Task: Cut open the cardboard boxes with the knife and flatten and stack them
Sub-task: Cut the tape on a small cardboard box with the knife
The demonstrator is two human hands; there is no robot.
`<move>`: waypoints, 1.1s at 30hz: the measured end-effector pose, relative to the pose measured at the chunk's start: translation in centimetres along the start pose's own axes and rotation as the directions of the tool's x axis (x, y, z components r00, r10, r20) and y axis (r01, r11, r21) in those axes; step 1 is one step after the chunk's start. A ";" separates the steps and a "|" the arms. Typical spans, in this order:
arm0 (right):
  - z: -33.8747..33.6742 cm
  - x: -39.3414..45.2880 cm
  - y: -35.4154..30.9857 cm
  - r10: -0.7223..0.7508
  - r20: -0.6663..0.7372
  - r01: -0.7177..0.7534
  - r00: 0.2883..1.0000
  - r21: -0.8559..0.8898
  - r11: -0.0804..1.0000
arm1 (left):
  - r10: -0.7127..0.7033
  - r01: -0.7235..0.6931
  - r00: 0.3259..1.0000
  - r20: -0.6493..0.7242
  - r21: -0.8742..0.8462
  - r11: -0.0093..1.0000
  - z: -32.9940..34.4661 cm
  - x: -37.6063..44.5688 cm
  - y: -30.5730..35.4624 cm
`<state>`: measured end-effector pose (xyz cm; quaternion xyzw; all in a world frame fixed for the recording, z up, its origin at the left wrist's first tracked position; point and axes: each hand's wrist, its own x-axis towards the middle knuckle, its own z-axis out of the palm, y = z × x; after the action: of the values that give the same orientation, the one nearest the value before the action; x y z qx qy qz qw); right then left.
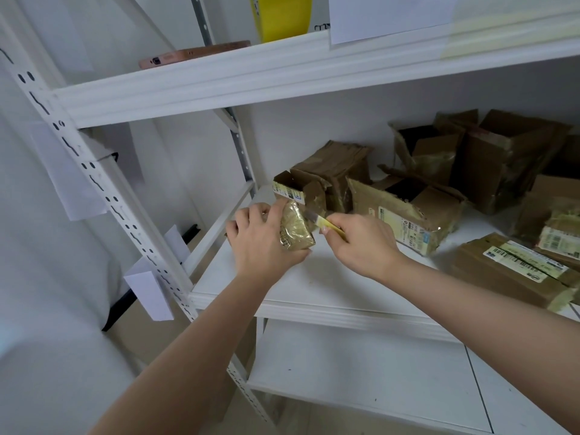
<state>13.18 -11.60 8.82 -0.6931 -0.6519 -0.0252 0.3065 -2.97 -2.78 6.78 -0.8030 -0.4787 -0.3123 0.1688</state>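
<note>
A small taped cardboard box (296, 211) stands on the white shelf (320, 287), its top flaps open. My left hand (260, 243) grips its near left side, fingers curled round the box. My right hand (361, 240) holds a yellow-handled knife (323, 222), whose blade touches the right side of the small box. Behind it stands a pile of flattened cardboard (339, 167). To the right lies a larger torn box (408, 208) with a label.
More opened boxes (502, 158) fill the back right of the shelf, and a flat labelled box (514, 271) lies at the front right. A phone (191, 54) and a yellow object (282, 17) rest on the upper shelf. A slotted upright post (103, 183) stands at left.
</note>
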 end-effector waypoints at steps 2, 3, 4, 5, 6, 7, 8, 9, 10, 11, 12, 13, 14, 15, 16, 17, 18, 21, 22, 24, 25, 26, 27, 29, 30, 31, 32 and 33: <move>0.0 0.1 -0.2 0.007 0.003 -0.007 1.000 -0.003 1.000 | -0.014 0.014 1.000 0.015 -0.006 1.000 0.0 -0.2 0.1; 0.0 0.1 -0.3 0.008 0.006 -0.008 1.000 -0.009 1.000 | -0.022 0.022 0.999 0.024 -0.007 1.000 0.1 -0.3 0.2; 0.0 0.1 -0.4 0.007 0.010 -0.007 1.000 -0.019 1.000 | -0.027 0.027 0.999 0.037 -0.005 1.000 0.1 -0.4 0.3; 0.1 0.1 -0.5 0.005 0.015 -0.005 1.000 -0.031 1.000 | -0.032 0.032 0.998 0.052 -0.003 0.999 0.2 -0.5 0.3; 0.1 0.1 -0.6 0.005 0.021 -0.004 1.000 -0.042 0.999 | -0.036 0.037 0.997 0.069 -0.004 0.999 0.3 -0.6 0.3; 0.2 0.1 -0.8 0.009 0.029 -0.007 1.000 -0.053 0.999 | -0.038 0.039 0.996 0.087 -0.006 0.999 0.4 -0.7 0.2; 0.3 0.0 -0.9 0.015 0.042 -0.012 0.999 -0.061 0.998 | -0.036 0.036 0.994 0.104 -0.002 0.999 0.5 -0.8 0.2; 0.4 0.0 -0.9 0.022 0.059 -0.018 0.998 -0.066 0.998 | -0.031 0.031 0.992 0.121 0.008 1.000 0.6 -0.9 0.2; 0.6 0.0 -0.9 0.030 0.077 -0.024 0.997 -0.070 0.997 | -0.028 0.026 0.990 0.137 0.018 0.999 0.8 -1.1 0.2; 0.9 0.0 -0.9 0.039 0.097 -0.031 0.995 -0.074 0.997 | -0.029 0.026 0.988 0.154 0.023 0.999 0.9 -1.3 0.3; 1.1 0.0 -0.8 0.052 0.120 -0.042 0.991 -0.082 0.996 | -0.032 0.028 0.983 0.179 0.024 0.999 1.1 -1.6 0.4; 1.4 0.0 -0.7 0.068 0.145 -0.055 0.987 -0.091 0.994 | -0.032 0.028 0.978 0.208 0.022 0.999 1.2 -1.9 0.5; 1.6 0.0 -0.6 0.085 0.166 -0.069 0.982 -0.098 0.993 | -0.025 0.021 0.971 0.238 0.022 1.000 1.3 -2.3 0.5; 1.9 -0.1 -0.5 0.100 0.183 -0.083 0.978 -0.099 0.992 | -0.010 0.004 0.964 0.265 0.024 1.000 1.5 -2.6 0.5; 2.2 -0.2 -0.4 0.112 0.195 -0.095 0.974 -0.093 0.991 | 0.009 -0.019 0.957 0.288 0.031 0.999 1.5 -2.7 0.3; 2.4 -0.2 -0.3 0.120 0.202 -0.105 0.972 -0.084 0.991 | 0.025 -0.038 0.951 0.309 0.036 0.999 1.6 -2.7 0.2; 2.5 -0.1 -0.3 0.125 0.209 -0.111 0.970 -0.075 0.991 | 0.035 -0.049 0.945 0.325 0.036 0.998 1.5 -2.6 0.0; 2.6 0.1 -0.5 0.131 0.233 -0.121 0.964 -0.058 0.991 | 0.032 -0.039 0.932 0.361 0.014 0.999 1.5 -2.3 -0.3; 2.6 0.2 -0.5 0.132 0.243 -0.122 0.961 -0.055 0.991 | 0.020 -0.025 0.928 0.371 0.009 1.000 1.5 -2.3 -0.3; 2.6 0.1 -0.6 0.136 0.266 -0.128 0.954 -0.048 0.991 | 0.003 -0.004 0.920 0.391 0.002 1.000 1.8 -2.3 -0.4; 2.7 -0.1 -0.5 0.141 0.280 -0.134 0.950 -0.046 0.990 | -0.003 0.004 0.916 0.401 -0.001 1.000 1.9 -2.3 -0.5; 2.7 -0.3 -0.5 0.148 0.294 -0.141 0.944 -0.044 0.989 | -0.009 0.010 0.912 0.410 -0.002 1.000 1.9 -2.3 -0.5; 2.7 -0.5 -0.3 0.154 0.305 -0.149 0.940 -0.040 0.988 | -0.011 0.014 0.910 0.415 -0.003 1.000 1.9 -2.2 -0.5; 2.6 -0.9 -0.2 0.163 0.321 -0.161 0.933 -0.031 0.986 | -0.016 0.023 0.905 0.425 -0.011 1.000 1.8 -2.2 -0.5; 2.5 -1.1 -0.1 0.164 0.332 -0.163 0.929 -0.029 0.986 | -0.018 0.027 0.904 0.428 -0.015 1.000 1.7 -2.2 -0.4; 2.4 -1.1 0.0 0.164 0.342 -0.164 0.925 -0.028 0.986 | -0.014 0.025 0.906 0.424 -0.021 0.999 1.6 -2.3 -0.4; 2.2 -1.1 0.1 0.166 0.352 -0.167 0.921 -0.027 0.986 | -0.008 0.020 0.908 0.418 -0.024 1.000 1.5 -2.4 -0.4; 1.9 -1.1 0.2 0.167 0.366 -0.171 0.915 -0.023 0.985 | -0.002 0.013 0.909 0.417 -0.024 1.000 1.5 -2.4 -0.4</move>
<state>12.51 -11.68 6.69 -0.7379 -0.6354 0.1343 0.1838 -3.63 -3.35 4.08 -0.8514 -0.5026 -0.1408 0.0510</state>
